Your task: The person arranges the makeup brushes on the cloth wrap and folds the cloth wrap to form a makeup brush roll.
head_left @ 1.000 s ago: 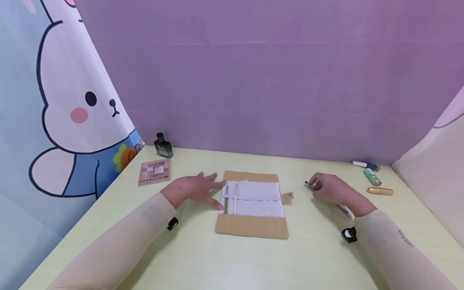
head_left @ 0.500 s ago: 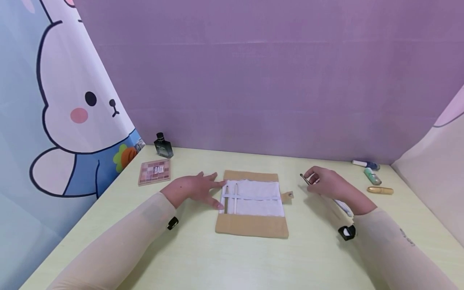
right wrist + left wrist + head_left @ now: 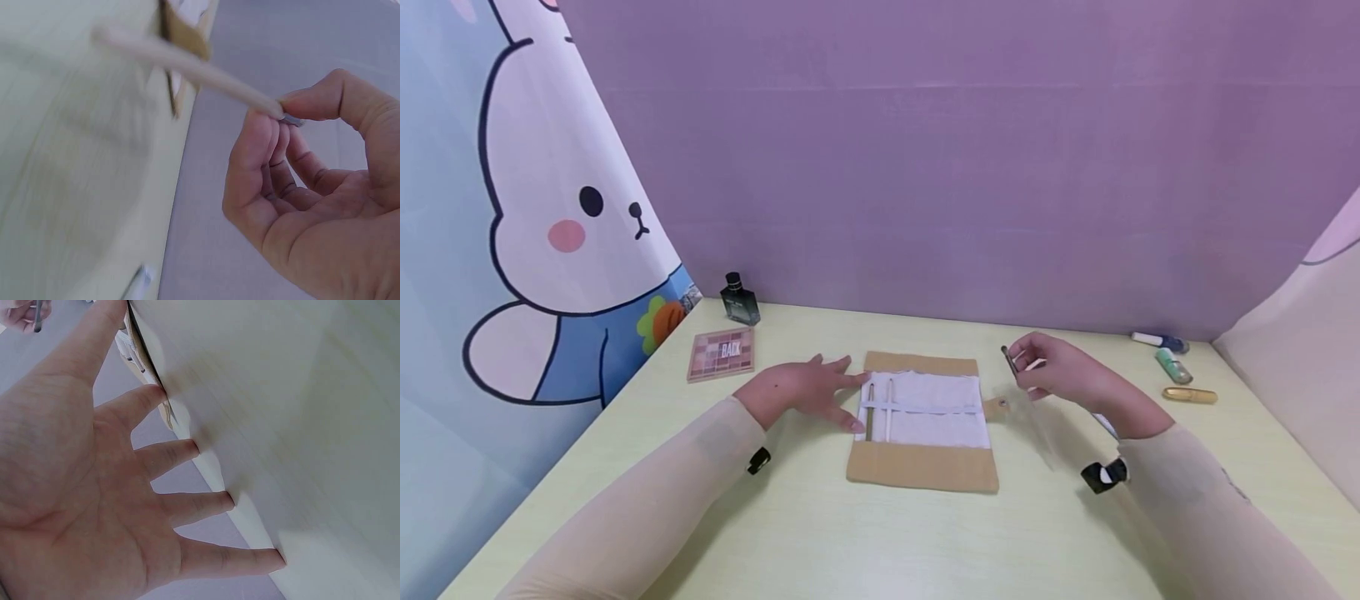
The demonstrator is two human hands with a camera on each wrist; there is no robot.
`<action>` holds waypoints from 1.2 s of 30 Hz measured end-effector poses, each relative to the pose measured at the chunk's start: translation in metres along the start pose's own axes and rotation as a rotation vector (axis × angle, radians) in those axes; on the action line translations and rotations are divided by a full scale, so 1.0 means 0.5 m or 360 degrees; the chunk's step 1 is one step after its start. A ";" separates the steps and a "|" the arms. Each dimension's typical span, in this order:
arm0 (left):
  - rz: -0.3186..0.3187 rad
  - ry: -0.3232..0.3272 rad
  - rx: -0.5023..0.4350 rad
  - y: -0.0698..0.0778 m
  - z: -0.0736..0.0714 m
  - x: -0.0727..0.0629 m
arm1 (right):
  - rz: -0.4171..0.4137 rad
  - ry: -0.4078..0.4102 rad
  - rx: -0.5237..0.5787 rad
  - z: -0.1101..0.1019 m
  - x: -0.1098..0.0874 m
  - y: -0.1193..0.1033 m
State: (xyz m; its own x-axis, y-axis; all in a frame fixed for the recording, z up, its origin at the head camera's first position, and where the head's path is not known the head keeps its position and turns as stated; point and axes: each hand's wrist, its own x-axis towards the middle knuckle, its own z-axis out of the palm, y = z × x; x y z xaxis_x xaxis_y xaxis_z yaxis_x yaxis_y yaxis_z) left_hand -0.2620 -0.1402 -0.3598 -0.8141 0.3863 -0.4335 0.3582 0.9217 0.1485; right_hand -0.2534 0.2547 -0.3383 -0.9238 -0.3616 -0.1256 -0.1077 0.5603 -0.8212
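A tan brush roll [image 3: 922,467] lies unfolded mid-table, its white lining crossed by an elastic band. Under the band on the left sit a dark slim brush [image 3: 870,421] and a white one [image 3: 889,421]. My left hand [image 3: 808,389] rests with fingers spread at the roll's left edge; in the left wrist view its fingertips [image 3: 225,500] touch the tabletop. Right of the snap tab [image 3: 996,406], my right hand [image 3: 1060,367] pinches a makeup brush [image 3: 194,69] between thumb and fingers near its metal collar. The brush's dark head points up and its pale handle slants down.
A pink palette [image 3: 721,354] and a dark perfume bottle [image 3: 741,302] stand at the back left. At the right lie a gold tube [image 3: 1190,395], a green tube [image 3: 1173,366] and a blue-and-white tube [image 3: 1161,342]. A pale object [image 3: 1105,424] shows partly under my right wrist.
My right hand has lifted the brush and moved left with it toward the roll, the brush turning more upright. My left hand has stayed in place.
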 end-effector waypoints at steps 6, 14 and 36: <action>-0.0001 -0.0004 0.0004 0.001 -0.001 0.000 | -0.0031 -0.0023 0.0145 0.016 0.013 -0.019; 0.0006 -0.0001 0.0005 -0.001 -0.001 0.001 | -0.0072 -0.0024 0.0388 0.036 0.032 -0.045; 0.0003 0.0007 0.0014 0.001 -0.001 -0.001 | -0.0111 0.0338 0.0787 0.106 0.140 -0.080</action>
State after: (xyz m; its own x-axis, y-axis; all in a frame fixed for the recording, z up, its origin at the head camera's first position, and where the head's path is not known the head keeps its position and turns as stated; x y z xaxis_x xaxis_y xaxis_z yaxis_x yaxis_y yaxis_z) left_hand -0.2614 -0.1398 -0.3592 -0.8157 0.3879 -0.4291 0.3636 0.9208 0.1412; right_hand -0.2945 0.1676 -0.3438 -0.9800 -0.1984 0.0120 -0.0333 0.1045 -0.9940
